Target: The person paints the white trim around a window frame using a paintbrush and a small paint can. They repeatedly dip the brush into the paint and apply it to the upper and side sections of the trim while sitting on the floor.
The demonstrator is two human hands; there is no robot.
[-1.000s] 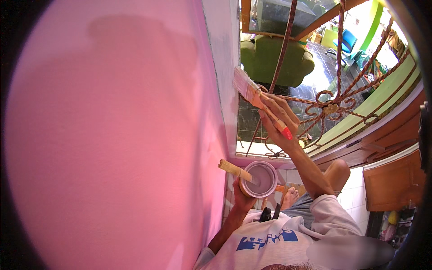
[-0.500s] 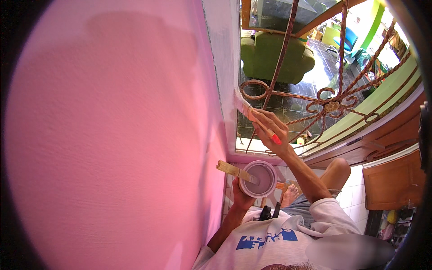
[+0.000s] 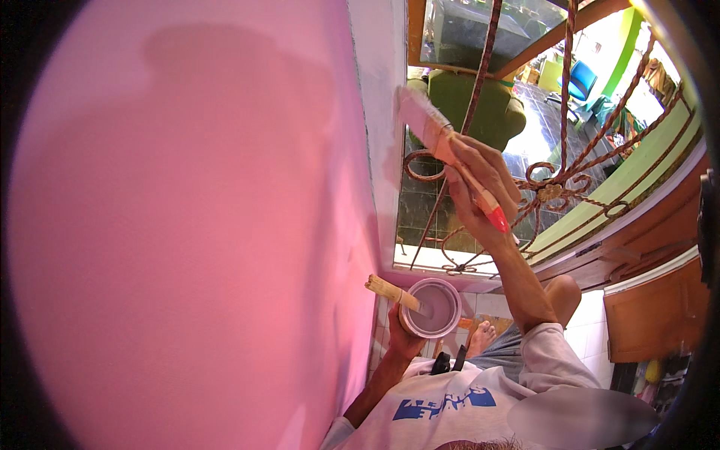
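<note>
A flat paintbrush with a wooden, red-tipped handle is gripped in my right hand. Its pale, paint-coated bristles point up and left, against or just in front of the whitish window frame; I cannot tell whether they touch. My left hand is wrapped round the side of a round paint can, lower down beside the pink wall. Pale mauve-grey paint lies inside the can. A flat wooden stick leans in it, its upper end jutting out over the rim to the left.
The pink wall fills the left side. Twisted rusty grille bars cross the window opening close to my right hand. Beyond them are a green armchair and a dark tiled floor. A brown wooden cabinet stands at the right.
My right hand has moved up with the paintbrush along the window frame, and more of the bristles shows. My left hand still holds the can, which sits slightly lower in the picture.
</note>
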